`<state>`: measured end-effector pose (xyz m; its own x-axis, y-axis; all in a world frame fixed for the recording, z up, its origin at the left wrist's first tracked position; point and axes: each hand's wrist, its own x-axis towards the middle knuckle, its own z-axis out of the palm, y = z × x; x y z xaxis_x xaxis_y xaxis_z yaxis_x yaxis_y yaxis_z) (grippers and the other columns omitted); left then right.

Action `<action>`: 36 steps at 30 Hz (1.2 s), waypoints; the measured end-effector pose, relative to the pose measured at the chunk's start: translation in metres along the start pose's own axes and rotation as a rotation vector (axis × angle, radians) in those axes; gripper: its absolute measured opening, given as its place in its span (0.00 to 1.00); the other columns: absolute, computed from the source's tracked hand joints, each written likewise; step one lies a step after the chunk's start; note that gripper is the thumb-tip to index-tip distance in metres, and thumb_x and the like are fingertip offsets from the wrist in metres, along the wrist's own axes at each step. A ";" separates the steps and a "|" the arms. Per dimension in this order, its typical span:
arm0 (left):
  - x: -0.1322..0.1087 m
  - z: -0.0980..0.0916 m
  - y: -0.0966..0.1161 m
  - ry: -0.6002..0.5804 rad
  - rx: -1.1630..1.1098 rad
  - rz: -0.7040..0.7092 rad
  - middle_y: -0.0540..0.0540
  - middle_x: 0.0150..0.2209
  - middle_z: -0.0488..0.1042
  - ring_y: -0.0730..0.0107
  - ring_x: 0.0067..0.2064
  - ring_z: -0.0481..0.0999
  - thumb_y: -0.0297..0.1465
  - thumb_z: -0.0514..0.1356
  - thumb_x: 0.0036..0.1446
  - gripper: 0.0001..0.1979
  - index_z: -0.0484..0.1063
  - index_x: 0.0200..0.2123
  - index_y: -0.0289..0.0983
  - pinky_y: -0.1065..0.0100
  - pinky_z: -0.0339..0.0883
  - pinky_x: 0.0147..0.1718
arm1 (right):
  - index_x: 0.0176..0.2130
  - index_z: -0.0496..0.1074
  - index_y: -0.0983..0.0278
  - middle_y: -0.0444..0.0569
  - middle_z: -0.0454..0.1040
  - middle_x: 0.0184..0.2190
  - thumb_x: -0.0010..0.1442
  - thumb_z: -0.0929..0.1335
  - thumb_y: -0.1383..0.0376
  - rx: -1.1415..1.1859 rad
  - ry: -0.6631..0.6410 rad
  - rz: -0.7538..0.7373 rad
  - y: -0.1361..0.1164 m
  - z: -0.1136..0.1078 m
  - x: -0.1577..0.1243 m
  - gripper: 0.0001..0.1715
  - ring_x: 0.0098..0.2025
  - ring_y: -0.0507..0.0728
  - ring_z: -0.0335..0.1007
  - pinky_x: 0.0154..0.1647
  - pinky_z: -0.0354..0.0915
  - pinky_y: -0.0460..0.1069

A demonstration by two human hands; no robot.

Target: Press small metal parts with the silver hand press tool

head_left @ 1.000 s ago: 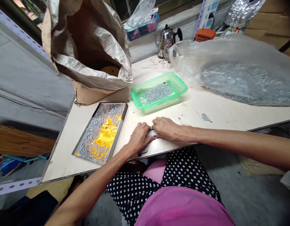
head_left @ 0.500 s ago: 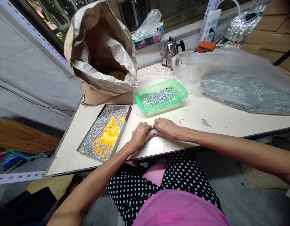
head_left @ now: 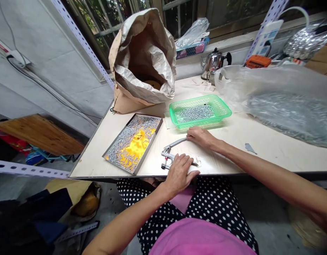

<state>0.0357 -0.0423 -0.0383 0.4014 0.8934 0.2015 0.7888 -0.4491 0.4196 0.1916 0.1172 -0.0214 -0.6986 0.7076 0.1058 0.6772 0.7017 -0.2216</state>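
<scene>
A pair of silver hand pliers (head_left: 168,154), like snap-fastener pliers, lies spread on the white table near its front edge. Its jaw end with a spring and a red part points left. My left hand (head_left: 179,173) lies over the lower handle, fingers bent across it and thumb out to the right. My right hand (head_left: 200,137) grips the end of the raised upper handle with closed fingers. Left of the pliers is a shallow metal tray (head_left: 147,157) of small silver pins over a yellow base. Behind my right hand, a green plastic basket (head_left: 224,109) holds more such pins.
A large paper sack (head_left: 142,95) stands open at the back left. A steel kettle (head_left: 214,65) and an orange box (head_left: 257,61) are along the back. A big clear plastic bag (head_left: 288,106) lies at the right, near a grey scrap (head_left: 250,148).
My hands were close together over the shut pliers. Now the handles are spread apart, with my right hand farther back and my left hand nearer the front edge. The view has shifted.
</scene>
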 end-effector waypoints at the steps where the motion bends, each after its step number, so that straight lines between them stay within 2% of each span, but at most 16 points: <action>1: 0.000 -0.001 0.000 -0.003 -0.018 -0.005 0.39 0.55 0.72 0.54 0.62 0.66 0.42 0.55 0.65 0.21 0.65 0.56 0.37 0.47 0.53 0.64 | 0.33 0.73 0.67 0.52 0.73 0.35 0.64 0.64 0.70 -0.012 -0.003 0.019 -0.002 -0.001 0.003 0.09 0.40 0.57 0.65 0.39 0.57 0.48; 3: 0.002 -0.003 -0.002 -0.008 -0.044 -0.011 0.38 0.55 0.72 0.53 0.62 0.65 0.43 0.55 0.64 0.22 0.65 0.56 0.36 0.46 0.52 0.64 | 0.35 0.74 0.68 0.53 0.74 0.36 0.64 0.63 0.70 -0.066 -0.003 0.053 -0.011 -0.004 0.006 0.10 0.41 0.57 0.65 0.39 0.57 0.48; 5: 0.003 -0.004 -0.003 -0.011 -0.066 0.005 0.37 0.57 0.70 0.52 0.63 0.63 0.42 0.56 0.64 0.23 0.64 0.57 0.36 0.45 0.51 0.64 | 0.38 0.75 0.68 0.54 0.73 0.37 0.64 0.63 0.70 -0.103 -0.001 -0.005 -0.030 -0.006 0.006 0.11 0.41 0.58 0.64 0.39 0.57 0.49; 7: -0.001 -0.005 0.001 -0.007 -0.092 0.047 0.36 0.58 0.69 0.52 0.62 0.64 0.42 0.57 0.63 0.24 0.64 0.58 0.37 0.46 0.56 0.62 | 0.40 0.76 0.66 0.53 0.73 0.39 0.64 0.64 0.69 -0.081 -0.023 -0.189 -0.055 -0.008 0.005 0.11 0.42 0.58 0.63 0.40 0.56 0.50; 10: -0.019 -0.009 0.018 0.006 -0.117 0.197 0.38 0.51 0.75 0.57 0.55 0.72 0.40 0.57 0.64 0.19 0.69 0.53 0.36 0.56 0.67 0.55 | 0.39 0.78 0.61 0.51 0.72 0.39 0.64 0.66 0.66 -0.027 -0.106 -0.483 -0.090 -0.008 0.007 0.09 0.43 0.58 0.61 0.39 0.55 0.50; 12: -0.035 -0.019 0.030 0.062 -0.108 0.329 0.42 0.43 0.78 0.61 0.50 0.75 0.36 0.57 0.64 0.13 0.73 0.46 0.35 0.61 0.68 0.54 | 0.35 0.77 0.62 0.51 0.71 0.37 0.64 0.66 0.66 -0.031 -0.145 -0.567 -0.104 -0.006 0.011 0.09 0.42 0.58 0.60 0.36 0.54 0.50; 14: -0.049 -0.037 0.029 0.160 -0.073 0.377 0.45 0.37 0.79 0.65 0.45 0.76 0.32 0.57 0.64 0.08 0.74 0.42 0.36 0.63 0.68 0.52 | 0.32 0.75 0.64 0.51 0.70 0.36 0.64 0.65 0.68 -0.038 -0.153 -0.603 -0.109 0.000 0.016 0.11 0.40 0.57 0.60 0.35 0.53 0.50; 16: -0.058 -0.066 0.011 0.237 0.020 0.273 0.46 0.33 0.79 0.67 0.38 0.75 0.28 0.55 0.65 0.08 0.75 0.39 0.37 0.63 0.70 0.46 | 0.32 0.73 0.65 0.51 0.70 0.37 0.64 0.65 0.69 -0.007 -0.124 -0.642 -0.109 0.011 0.020 0.10 0.39 0.57 0.60 0.35 0.54 0.50; 19: -0.063 -0.115 -0.044 0.315 0.274 -0.172 0.42 0.36 0.78 0.61 0.39 0.73 0.28 0.53 0.65 0.11 0.76 0.42 0.35 0.59 0.69 0.41 | 0.36 0.71 0.65 0.51 0.70 0.37 0.66 0.62 0.69 0.105 -0.046 -0.675 -0.107 0.033 0.021 0.09 0.39 0.56 0.61 0.37 0.56 0.51; 22: -0.063 -0.147 -0.101 0.306 0.387 -0.478 0.40 0.37 0.77 0.57 0.41 0.72 0.29 0.55 0.64 0.10 0.77 0.39 0.34 0.57 0.67 0.42 | 0.40 0.70 0.66 0.51 0.72 0.36 0.68 0.59 0.69 0.329 0.022 -0.582 -0.108 0.047 0.019 0.11 0.38 0.55 0.65 0.39 0.60 0.51; 24: -0.060 -0.151 -0.123 0.242 0.397 -0.509 0.42 0.37 0.77 0.58 0.43 0.72 0.30 0.55 0.64 0.10 0.77 0.38 0.36 0.59 0.67 0.43 | 0.41 0.69 0.65 0.51 0.72 0.36 0.68 0.58 0.68 0.505 0.085 -0.446 -0.109 0.046 0.019 0.12 0.37 0.55 0.67 0.39 0.63 0.50; 27: -0.048 -0.142 -0.132 0.140 0.383 -0.442 0.44 0.37 0.76 0.60 0.44 0.71 0.31 0.55 0.64 0.11 0.78 0.37 0.37 0.61 0.66 0.44 | 0.40 0.68 0.63 0.51 0.73 0.35 0.68 0.59 0.64 0.609 0.303 -0.225 -0.100 0.023 0.024 0.11 0.36 0.55 0.68 0.38 0.65 0.50; 29: -0.039 -0.133 -0.131 0.088 0.365 -0.408 0.44 0.37 0.76 0.61 0.44 0.71 0.31 0.56 0.64 0.11 0.78 0.36 0.37 0.62 0.66 0.43 | 0.40 0.69 0.63 0.50 0.73 0.34 0.67 0.60 0.61 0.557 0.477 -0.102 -0.085 -0.003 0.030 0.11 0.34 0.56 0.68 0.37 0.65 0.51; 31: -0.030 -0.126 -0.131 0.044 0.348 -0.359 0.43 0.37 0.76 0.61 0.44 0.71 0.31 0.56 0.64 0.10 0.78 0.37 0.37 0.63 0.65 0.43 | 0.41 0.70 0.63 0.51 0.73 0.34 0.67 0.61 0.61 0.447 0.594 0.022 -0.064 -0.032 0.036 0.12 0.33 0.56 0.68 0.38 0.65 0.51; 33: -0.023 -0.122 -0.133 -0.005 0.345 -0.298 0.43 0.37 0.75 0.61 0.45 0.70 0.30 0.56 0.63 0.10 0.78 0.36 0.37 0.65 0.65 0.42 | 0.43 0.71 0.63 0.53 0.73 0.38 0.66 0.61 0.61 0.269 0.631 0.138 -0.043 -0.057 0.039 0.13 0.35 0.58 0.69 0.38 0.65 0.52; 36: -0.018 -0.118 -0.140 -0.090 0.367 -0.243 0.43 0.35 0.73 0.61 0.43 0.68 0.28 0.55 0.63 0.12 0.77 0.31 0.37 0.65 0.64 0.40 | 0.51 0.70 0.66 0.59 0.69 0.47 0.65 0.62 0.63 0.000 0.546 0.245 -0.028 -0.072 0.030 0.18 0.40 0.62 0.70 0.35 0.64 0.53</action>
<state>-0.1366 0.0060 0.0035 0.2104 0.9763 0.0509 0.9715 -0.2146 0.1006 0.1688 0.1246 0.0581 -0.3027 0.7892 0.5344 0.8036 0.5128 -0.3022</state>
